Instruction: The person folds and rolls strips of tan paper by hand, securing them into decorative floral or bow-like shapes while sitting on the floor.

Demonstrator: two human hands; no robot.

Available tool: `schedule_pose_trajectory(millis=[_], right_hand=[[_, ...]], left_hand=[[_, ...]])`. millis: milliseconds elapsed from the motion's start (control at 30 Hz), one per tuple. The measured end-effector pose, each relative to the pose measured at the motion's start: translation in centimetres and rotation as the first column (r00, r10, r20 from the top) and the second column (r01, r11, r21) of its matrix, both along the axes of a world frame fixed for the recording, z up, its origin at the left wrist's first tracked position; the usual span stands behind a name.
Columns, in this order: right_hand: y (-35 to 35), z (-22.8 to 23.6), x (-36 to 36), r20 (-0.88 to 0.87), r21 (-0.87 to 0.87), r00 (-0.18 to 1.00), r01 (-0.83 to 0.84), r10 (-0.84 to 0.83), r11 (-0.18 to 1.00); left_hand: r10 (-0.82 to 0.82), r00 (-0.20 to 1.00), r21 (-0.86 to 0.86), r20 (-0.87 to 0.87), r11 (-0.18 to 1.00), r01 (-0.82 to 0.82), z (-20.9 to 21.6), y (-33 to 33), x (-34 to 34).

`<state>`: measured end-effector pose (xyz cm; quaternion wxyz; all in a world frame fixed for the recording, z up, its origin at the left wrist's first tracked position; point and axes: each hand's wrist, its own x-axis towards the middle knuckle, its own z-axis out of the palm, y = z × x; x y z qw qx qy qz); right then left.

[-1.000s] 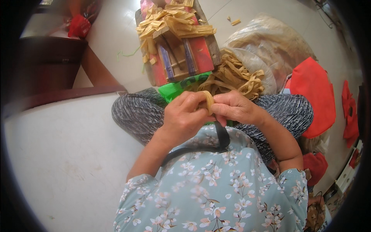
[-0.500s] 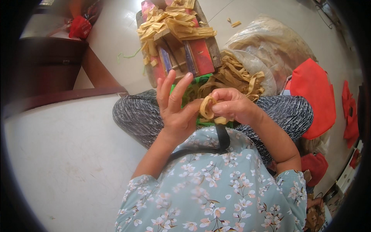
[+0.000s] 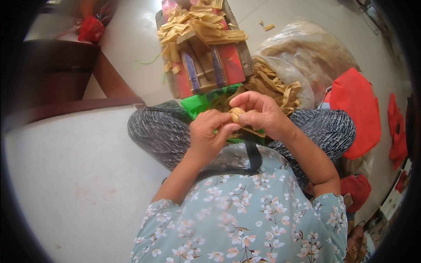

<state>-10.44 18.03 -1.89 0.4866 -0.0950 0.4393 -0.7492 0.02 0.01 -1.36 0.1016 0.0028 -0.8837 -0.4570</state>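
Both our hands meeting over our lap, left hand and right hand pinching closed around a small tan strip bundle, seemingly folded, above the green bag, wooden block holding more strips beyond.

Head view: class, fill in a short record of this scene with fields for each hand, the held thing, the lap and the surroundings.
left hand: left hand pinches the tan strip bundle
right hand: right hand curls over the same bundle
lap: green bag with loose tan strips
ahead: red wooden block topped with strips
right side: clear plastic sack, red cloth
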Motion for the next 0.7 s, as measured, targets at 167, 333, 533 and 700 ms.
schedule_pose_trajectory(millis=[167, 333, 533, 700], right_hand=[[-0.7, -0.6, 0.7, -0.365, 0.124, 0.929, 0.117, -0.064, 0.985], [1.4, 1.5, -0.8, -0.553, 0.389, 0.808, 0.035, 0.203, 0.921], [1.8, -1.4, -0.3, -0.896, 0.414, 0.257, 0.194, 0.361, 0.889], [0.7, -1.2, 1.0, -0.928, 0.373, 0.071, 0.166, 0.366, 0.913]], left_hand=[[-0.012, 0.890, 0.668, 0.456, 0.665, -0.333, 0.0, 0.2, -0.1], [0.104, 0.912, 0.773, 0.397, 0.498, -0.393, -1.4, -2.8, 0.0], [0.137, 0.983, 0.205, 0.124, 0.965, -0.160, -1.9, -3.7, 0.2], [-0.274, 0.962, -0.456, 0.012, 0.855, 0.249, 1.9, -2.4, -0.9]])
